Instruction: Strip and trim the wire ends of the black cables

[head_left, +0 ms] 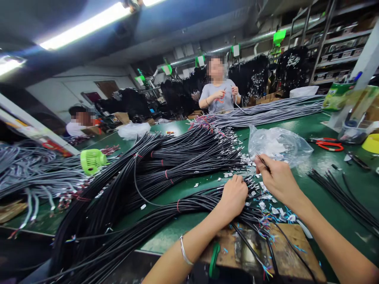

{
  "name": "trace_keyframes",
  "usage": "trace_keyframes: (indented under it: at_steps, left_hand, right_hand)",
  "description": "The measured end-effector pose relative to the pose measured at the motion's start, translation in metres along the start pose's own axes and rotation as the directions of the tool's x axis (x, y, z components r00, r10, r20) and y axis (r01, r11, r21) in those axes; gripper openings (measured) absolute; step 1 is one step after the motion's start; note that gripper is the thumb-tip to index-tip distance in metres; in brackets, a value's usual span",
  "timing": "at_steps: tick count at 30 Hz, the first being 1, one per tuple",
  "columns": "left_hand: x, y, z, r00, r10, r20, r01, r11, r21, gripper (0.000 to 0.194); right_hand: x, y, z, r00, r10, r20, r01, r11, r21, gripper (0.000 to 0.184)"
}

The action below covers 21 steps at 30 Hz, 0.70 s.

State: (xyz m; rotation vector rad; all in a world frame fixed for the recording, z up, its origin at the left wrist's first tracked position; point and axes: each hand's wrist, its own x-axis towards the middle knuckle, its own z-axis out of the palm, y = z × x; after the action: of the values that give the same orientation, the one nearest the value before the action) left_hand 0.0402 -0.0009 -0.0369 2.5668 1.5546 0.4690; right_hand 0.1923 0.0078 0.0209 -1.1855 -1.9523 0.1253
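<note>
My left hand (235, 196) is closed over the stripped end of a bundle of black cables (189, 203), its fingertips turned away from view. Just to the right and a little higher, my right hand (276, 177) grips a thin dark tool (263, 161) that looks like tweezers; its tips point up and left. White cable ends (251, 183) stick out between the two hands. Below them, more black cables fan out with colored inner wires (265, 227) over a worn wooden board (284, 248).
Larger tied black cable bundles (166, 157) cover the middle of the green table (302, 189). A clear plastic bag (284, 144), red-handled scissors (328, 145) and loose cables (343, 197) lie right. A green fan (93, 161) stands left. A co-worker (220, 94) handles grey cables (266, 112) opposite.
</note>
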Motion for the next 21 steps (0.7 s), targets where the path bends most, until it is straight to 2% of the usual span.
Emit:
trace_keyframes:
  at_steps: [2,3,5,6,8,9,11,13,14,16,18,19,21]
  left_hand:
    - [-0.003,-0.001,-0.005,0.997,-0.023,-0.074,0.020,0.999,-0.038,0.002]
    - [-0.005,-0.002,-0.008,0.990,-0.054,-0.128,0.040,0.993,-0.108,0.003]
    - [-0.008,-0.005,-0.018,0.959,-0.168,-0.229,0.070,0.922,-0.381,0.004]
    - [-0.010,-0.007,-0.023,0.935,-0.242,-0.261,0.061,0.832,-0.551,0.005]
    - [-0.011,-0.012,-0.035,0.886,-0.369,-0.281,-0.012,0.588,-0.809,0.009]
    - [-0.012,-0.014,-0.041,0.867,-0.406,-0.287,-0.057,0.492,-0.869,0.014]
    - [-0.012,-0.019,-0.053,0.843,-0.446,-0.302,-0.140,0.360,-0.922,0.029]
    - [-0.013,-0.022,-0.063,0.859,-0.429,-0.280,-0.170,0.277,-0.946,0.039]
    - [-0.014,-0.022,-0.066,0.878,-0.403,-0.259,-0.163,0.257,-0.953,0.039]
    - [-0.016,-0.020,-0.068,0.920,-0.332,-0.210,-0.116,0.282,-0.952,0.034]
    - [-0.018,-0.015,-0.066,0.945,-0.275,-0.177,-0.065,0.374,-0.925,0.028]
    - [-0.019,-0.013,-0.064,0.952,-0.257,-0.169,-0.046,0.424,-0.905,0.025]
    - [-0.022,-0.008,-0.060,0.955,-0.248,-0.160,-0.020,0.487,-0.873,0.020]
  right_hand:
    - [-0.001,0.002,0.002,1.000,-0.008,0.022,0.008,1.000,-0.005,0.023]
    - [-0.001,0.003,0.004,0.999,-0.013,0.031,0.014,1.000,-0.006,0.021]
    - [-0.004,0.004,0.009,0.998,-0.028,0.060,0.029,1.000,-0.002,0.018]
    - [-0.006,0.003,0.012,0.995,-0.042,0.088,0.041,0.999,0.006,0.017]
    - [-0.010,-0.002,0.019,0.980,-0.086,0.178,0.081,0.996,0.034,0.013]
    - [-0.013,-0.005,0.022,0.965,-0.119,0.232,0.110,0.992,0.055,0.012]
    - [-0.016,-0.011,0.026,0.924,-0.194,0.330,0.170,0.980,0.102,0.017]
    - [-0.016,-0.015,0.025,0.917,-0.196,0.347,0.154,0.977,0.145,0.017]
    - [-0.016,-0.016,0.022,0.940,-0.156,0.302,0.111,0.981,0.161,0.016]
    - [-0.014,-0.015,0.017,0.994,-0.027,0.101,0.007,0.981,0.196,0.014]
    - [-0.012,-0.012,0.012,0.994,0.042,-0.100,-0.020,0.976,0.217,0.016]
    - [-0.012,-0.011,0.010,0.988,0.024,-0.152,0.010,0.976,0.219,0.015]
    - [-0.013,-0.011,0.010,0.986,-0.080,-0.148,0.112,0.970,0.216,0.012]
